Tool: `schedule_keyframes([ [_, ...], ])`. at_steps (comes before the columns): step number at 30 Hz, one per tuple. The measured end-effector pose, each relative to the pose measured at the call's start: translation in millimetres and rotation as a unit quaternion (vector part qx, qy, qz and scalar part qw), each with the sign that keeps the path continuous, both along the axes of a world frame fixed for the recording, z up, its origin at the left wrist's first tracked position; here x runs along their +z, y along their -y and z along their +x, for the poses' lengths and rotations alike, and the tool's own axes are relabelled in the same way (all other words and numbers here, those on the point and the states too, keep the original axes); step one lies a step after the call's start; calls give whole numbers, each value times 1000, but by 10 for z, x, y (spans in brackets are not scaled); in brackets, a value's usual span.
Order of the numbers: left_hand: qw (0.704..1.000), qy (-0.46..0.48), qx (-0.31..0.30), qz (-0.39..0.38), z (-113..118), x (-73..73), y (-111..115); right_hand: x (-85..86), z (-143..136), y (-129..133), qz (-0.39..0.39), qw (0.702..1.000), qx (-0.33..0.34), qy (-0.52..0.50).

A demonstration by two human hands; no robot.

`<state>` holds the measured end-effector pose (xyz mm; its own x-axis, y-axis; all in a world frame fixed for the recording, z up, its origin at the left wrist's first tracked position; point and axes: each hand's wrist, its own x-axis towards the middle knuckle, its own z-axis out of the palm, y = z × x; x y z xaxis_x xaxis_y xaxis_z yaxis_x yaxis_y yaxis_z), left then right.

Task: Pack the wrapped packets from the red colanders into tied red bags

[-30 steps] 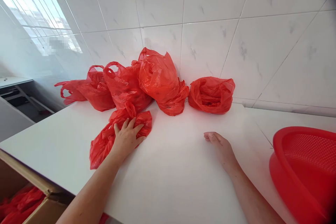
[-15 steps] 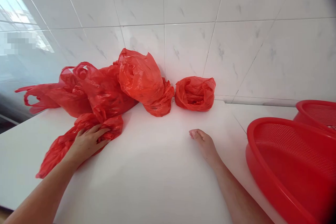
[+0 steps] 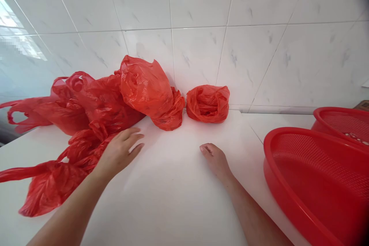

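Note:
My left hand (image 3: 122,150) is open, its fingers spread and pointing right, just beside a crumpled red plastic bag (image 3: 59,186) that lies on the white table (image 3: 161,200). Whether the wrist touches the bag I cannot tell. My right hand (image 3: 213,159) rests on the table with its fingers curled in; nothing shows in it. Beyond the hands, against the wall, stand a bulky red plastic bag (image 3: 147,88) bent over to the right and a small red bag (image 3: 208,103) with its top open and rolled down.
More filled red bags with loop handles (image 3: 98,98) crowd the back left. On the right is a large red plastic basket (image 3: 305,184) with perforated sides. A second red basket (image 3: 319,114) behind it holds some whitish bits. A tiled wall (image 3: 198,54) closes off the back.
My left hand has let go of the crumpled bag and moved right. That bag now lies further left, with a strip stretching to the left edge. My right hand stays curled on the table.

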<state>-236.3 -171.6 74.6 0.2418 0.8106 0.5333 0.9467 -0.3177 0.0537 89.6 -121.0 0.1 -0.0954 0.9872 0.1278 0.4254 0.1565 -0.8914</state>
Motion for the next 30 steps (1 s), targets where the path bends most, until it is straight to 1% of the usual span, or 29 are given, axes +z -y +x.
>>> schedule_keyframes([
  [1,999,18,-34,-8,146,50,-96,2,-11,0,-1,1000,-1,4],
  [5,986,99,-129,-44,790,253,-571,16,-27,2,6,1000,-2,13],
  [8,967,172,-173,-79,1297,382,-974,23,-16,-17,19,999,7,24],
  [9,959,197,-177,-100,1459,411,-1113,23,-10,-29,21,999,9,30],
  [11,946,241,-159,-146,1758,437,-1391,23,1,-60,25,999,6,44],
  [13,944,247,-145,-166,2008,420,-1660,21,11,-96,29,998,0,58],
  [15,947,236,-132,-171,2205,367,-1896,17,21,-133,30,997,-1,67],
  [17,951,220,-119,-182,2351,288,-2079,12,29,-165,28,997,0,69],
  [19,952,199,-111,-203,2455,194,-2205,9,37,-188,24,997,0,68],
  [22,951,173,-106,-235,2546,55,-2305,12,47,-200,19,998,1,67],
  [24,952,167,-95,-238,2569,-14,-2332,17,51,-198,18,998,2,61],
  [27,958,181,-72,-210,2558,-47,-2338,18,50,-192,14,998,-1,55],
  [30,962,206,-61,-166,2518,-5,-2315,3,39,-189,6,998,2,58],
])
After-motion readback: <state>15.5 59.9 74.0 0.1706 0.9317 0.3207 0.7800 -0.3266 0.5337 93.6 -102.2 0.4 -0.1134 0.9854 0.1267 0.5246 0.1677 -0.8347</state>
